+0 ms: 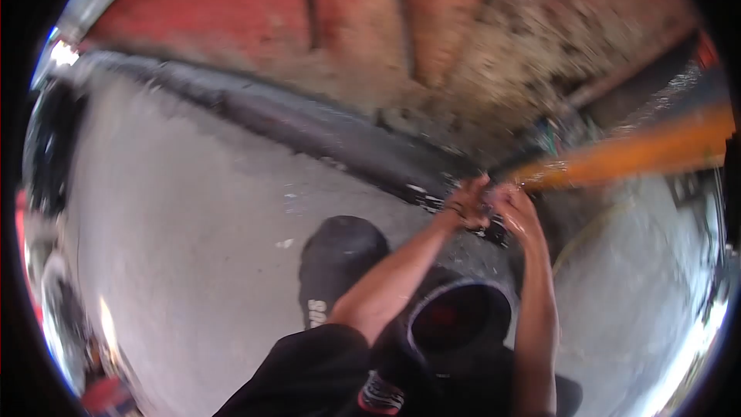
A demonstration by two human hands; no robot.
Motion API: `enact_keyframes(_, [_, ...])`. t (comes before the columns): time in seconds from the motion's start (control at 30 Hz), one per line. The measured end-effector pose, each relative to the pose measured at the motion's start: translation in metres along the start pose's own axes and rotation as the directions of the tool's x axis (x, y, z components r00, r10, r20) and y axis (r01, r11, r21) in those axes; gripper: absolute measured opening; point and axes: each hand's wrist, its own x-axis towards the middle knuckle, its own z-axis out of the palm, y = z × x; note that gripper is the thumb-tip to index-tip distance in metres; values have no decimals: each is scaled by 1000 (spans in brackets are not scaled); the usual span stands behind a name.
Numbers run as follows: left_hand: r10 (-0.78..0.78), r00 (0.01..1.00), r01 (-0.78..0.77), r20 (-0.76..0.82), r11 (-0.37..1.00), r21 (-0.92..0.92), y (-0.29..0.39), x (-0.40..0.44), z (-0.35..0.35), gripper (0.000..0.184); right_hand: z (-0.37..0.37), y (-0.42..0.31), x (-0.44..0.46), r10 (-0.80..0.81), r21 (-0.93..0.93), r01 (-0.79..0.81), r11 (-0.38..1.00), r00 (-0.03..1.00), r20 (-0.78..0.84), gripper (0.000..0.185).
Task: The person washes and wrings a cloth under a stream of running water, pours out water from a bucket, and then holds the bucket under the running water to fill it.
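My left hand (468,202) reaches forward with its fingers apart, wet-looking and partly dark. Close beside it on the right is my right hand (515,207), its fingers curled in toward the left one; whatever may be inside them is hidden by blur. Both hands are near the spot where a dark ledge (309,127) meets an orange bar (633,154). White flecks, like splashed water or foam, show around the fingers above a dark wet patch of floor (482,255).
A worn red and brown wall (231,8) rises behind the ledge. Grey concrete floor (177,224) spreads to the left. My dark-clad knee (343,243) is below the ledge. A dark tyre-like shape (54,147) stands at the far left.
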Motion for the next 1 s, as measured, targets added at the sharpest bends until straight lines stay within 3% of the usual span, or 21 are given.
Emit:
enact_keyframes(0.03, [144, 984, -150, -101, 987, -59, -23, 3, 26, 91, -6, -8, -3, -74, -26, 76, 997, 995, 73, 23])
enact_keyframes(0.07, [167, 984, -175, -57, 958, -228, -22, 9, 30, 82, -3, -1, -3, -313, -94, 307, 947, 948, -62, 24])
enact_keyframes(0.1, [189, 982, -179, -12, 903, -392, -21, 15, 34, 73, -13, -32, -19, -75, -57, 71, 996, 995, -65, 26])
enact_keyframes(0.13, [70, 994, -36, 83, 934, -356, -6, 10, 21, 60, -31, -35, -26, -36, 13, 38, 999, 994, -101, 27])
enact_keyframes(0.17, [-52, 983, 104, 176, 948, -300, 10, 4, 8, 48, -42, -41, -35, 1, 87, 10, 996, 992, -127, 28])
enact_keyframes(0.2, [-210, 963, 226, 171, 971, -75, 38, -6, -14, 34, -55, -39, -39, 33, 164, -9, 986, 989, -145, 29])
enact_keyframes(0.23, [-116, 990, 130, 83, 975, -180, 35, -7, -9, 27, -66, -31, -41, -12, 178, 50, 983, 978, -208, 34])
enact_keyframes(0.3, [49, 991, -91, -125, 932, -352, 28, -9, 0, 13, -72, -17, -39, 46, 236, 14, 972, 968, -246, 32])
enact_keyframes(0.4, [-46, 998, 0, -47, 717, -697, 66, -18, -27, 8, -55, 27, -15, 141, 353, -43, 935, 956, -258, 33])
enact_keyframes(0.47, [-12, 998, -44, -65, 615, -787, 90, -23, -48, 11, -9, 74, 12, 178, 604, -19, 796, 962, -205, 37])
enact_keyframes(0.57, [-77, 990, -77, -117, 399, -914, 89, -20, -59, 20, 47, 80, 19, 180, 925, -34, 377, 983, -38, 45])
enact_keyframes(0.63, [-10, 973, -182, -230, 577, -796, 80, -18, -59, 23, 58, 55, 10, 162, 985, -137, 106, 980, 119, 50])
enact_keyframes(0.67, [36, 961, -231, -275, 653, -721, 81, -18, -61, 24, 60, 48, 6, 165, 994, -113, -4, 980, 112, 49])
enact_keyframes(0.7, [26, 965, -161, -259, 843, -513, 82, -25, -63, 26, 60, 40, 2, 169, 990, -85, -111, 980, 103, 49])
enact_keyframes(0.73, [212, 954, -256, -212, 943, -211, 84, -30, -67, 28, 57, 32, -4, 173, 975, -55, -214, 980, 94, 49])
enact_keyframes(0.77, [372, 922, -362, -106, 927, 104, 84, -34, -71, 29, 49, 18, -14, 151, 989, -64, -133, 985, 84, 45])
enact_keyframes(0.8, [488, 871, -465, 45, 794, 393, 86, -37, -75, 31, 45, 23, -13, 148, 994, -68, -90, 986, 81, 42])
enact_keyframes(0.83, [399, 903, -427, 159, 790, 441, 89, -43, -79, 46, 39, 24, -10, 143, 996, -73, -47, 987, 79, 39])
enact_keyframes(0.93, [240, 968, -241, 77, 792, 561, 99, -42, -92, 64, 8, 34, -9, 136, 959, -245, 140, 964, 227, 23])
enact_keyframes(0.97, [375, 922, -321, 100, 590, 741, 107, -43, -94, 80, -5, 39, -4, 107, 913, -326, 244, 945, 309, 22])
enact_keyframes(1.0, [404, 908, -351, 109, 593, 725, 104, -38, -90, 81, -11, 45, 3, 88, 849, -399, 346, 915, 394, 21])
